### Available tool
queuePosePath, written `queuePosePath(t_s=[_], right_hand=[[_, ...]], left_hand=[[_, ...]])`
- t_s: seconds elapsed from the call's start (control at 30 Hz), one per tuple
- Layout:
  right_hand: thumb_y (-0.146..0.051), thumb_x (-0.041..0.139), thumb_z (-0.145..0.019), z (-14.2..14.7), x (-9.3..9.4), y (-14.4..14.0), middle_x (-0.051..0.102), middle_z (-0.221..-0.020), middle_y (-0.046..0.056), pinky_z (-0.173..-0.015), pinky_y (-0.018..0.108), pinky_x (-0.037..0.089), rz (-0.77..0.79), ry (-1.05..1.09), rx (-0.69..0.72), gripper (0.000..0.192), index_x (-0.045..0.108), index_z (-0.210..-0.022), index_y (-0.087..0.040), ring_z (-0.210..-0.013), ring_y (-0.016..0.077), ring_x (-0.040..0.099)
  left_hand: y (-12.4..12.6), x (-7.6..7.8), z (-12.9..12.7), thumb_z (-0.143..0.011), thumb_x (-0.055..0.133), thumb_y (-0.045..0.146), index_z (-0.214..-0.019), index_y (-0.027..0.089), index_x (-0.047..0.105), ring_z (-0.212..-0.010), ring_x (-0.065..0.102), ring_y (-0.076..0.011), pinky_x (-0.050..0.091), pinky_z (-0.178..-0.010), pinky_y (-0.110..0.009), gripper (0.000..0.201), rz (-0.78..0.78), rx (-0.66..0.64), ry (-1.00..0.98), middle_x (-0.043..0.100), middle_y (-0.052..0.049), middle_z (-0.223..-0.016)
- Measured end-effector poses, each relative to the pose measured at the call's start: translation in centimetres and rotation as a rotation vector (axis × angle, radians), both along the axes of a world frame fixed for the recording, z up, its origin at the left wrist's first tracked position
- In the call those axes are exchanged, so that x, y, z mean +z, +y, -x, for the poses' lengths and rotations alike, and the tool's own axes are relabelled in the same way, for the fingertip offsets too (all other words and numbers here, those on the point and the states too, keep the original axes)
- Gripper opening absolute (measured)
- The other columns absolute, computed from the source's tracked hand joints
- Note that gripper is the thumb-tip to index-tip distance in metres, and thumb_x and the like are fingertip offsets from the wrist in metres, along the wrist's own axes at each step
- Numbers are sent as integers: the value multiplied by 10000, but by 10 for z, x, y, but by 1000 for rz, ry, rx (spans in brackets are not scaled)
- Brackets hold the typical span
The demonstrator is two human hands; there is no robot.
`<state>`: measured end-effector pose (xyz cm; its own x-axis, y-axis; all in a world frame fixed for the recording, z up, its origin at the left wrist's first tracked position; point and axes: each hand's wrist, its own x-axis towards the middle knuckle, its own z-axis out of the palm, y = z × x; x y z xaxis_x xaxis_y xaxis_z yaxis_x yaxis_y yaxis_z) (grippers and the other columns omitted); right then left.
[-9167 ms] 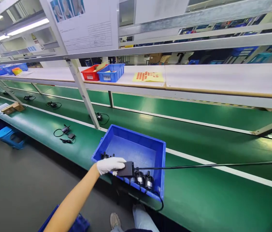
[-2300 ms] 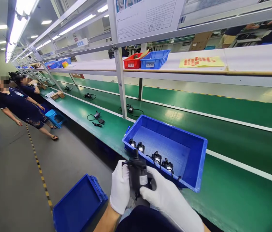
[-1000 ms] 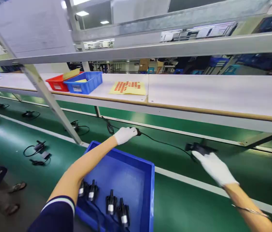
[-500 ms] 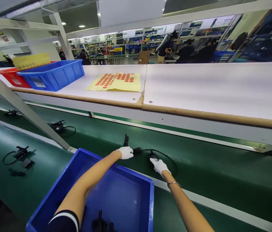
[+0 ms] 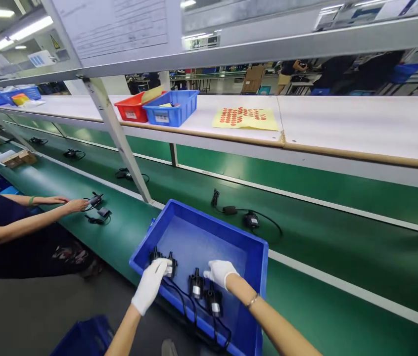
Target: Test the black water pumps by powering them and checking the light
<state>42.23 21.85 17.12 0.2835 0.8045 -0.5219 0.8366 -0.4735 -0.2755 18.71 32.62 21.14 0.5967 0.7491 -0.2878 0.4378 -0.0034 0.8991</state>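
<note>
Inside a blue plastic tray (image 5: 216, 225) are several small black pumps with spouts, white labels and cords. My left hand (image 5: 152, 284), in a white glove, has its fingers closed on a black pump (image 5: 172, 266) at the tray's left side. Toward the tray's middle, my gloved right hand (image 5: 221, 273) has curled fingers just above another black pump (image 5: 213, 301); whether they grip anything is hidden. Between the hands stands one more pump (image 5: 196, 285). Cords (image 5: 190, 301) run toward the tray's near edge.
On the green conveyor belt (image 5: 323, 257) behind the tray lies a corded pump (image 5: 251, 219) with an inline box (image 5: 230, 210). At left, a co-worker's hands (image 5: 73, 203) touch a black device. A slanted post (image 5: 117, 138) and a white shelf (image 5: 360, 118) with bins stand beyond.
Both my hands have left the corded pump on the belt and moved down into the tray. The view has swung left and down, bringing a co-worker's arms into sight.
</note>
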Motion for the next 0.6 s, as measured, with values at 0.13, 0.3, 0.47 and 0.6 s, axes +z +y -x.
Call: queuePosePath(t_s=[0.13,0.3,0.47,0.6], right_hand=[[-341,646,-978,58,-18,-20,704,-1061,52,-841,379,589,121,-29,10,229,671,-1103,-150,-932,184,694],[-307,636,-986,64,-3,-47,710,-1040,44,-855,380,583,77,-152,-36,206,669,-1115,-149,-929,182,700],[-247,366,-1073,56,74,-92,713,-986,88,-840,358,528,-146,-324,-151,287,635,-1052,-147,-929,211,686],[-356,372,-1034,97,127,-151,693,-788,38,-648,304,498,-361,-202,-192,303,591,-859,-243,-683,203,650]], left_hand=[[-45,-7,67,-900,476,631,-990,181,714,-966,708,-254,529,-932,-396,517,117,69,-19,745,-96,-1031],[-66,-7,91,-877,514,624,-938,177,719,-928,698,-264,525,-906,-414,496,192,70,-77,737,-95,-971],[-85,11,59,-915,527,520,-997,191,725,-1068,655,-271,457,-1045,-429,393,207,-27,-213,725,-104,-1091],[-125,29,38,-895,583,598,-1320,203,630,-1268,570,-268,389,-1139,-413,582,310,-226,-370,643,-112,-1344]])
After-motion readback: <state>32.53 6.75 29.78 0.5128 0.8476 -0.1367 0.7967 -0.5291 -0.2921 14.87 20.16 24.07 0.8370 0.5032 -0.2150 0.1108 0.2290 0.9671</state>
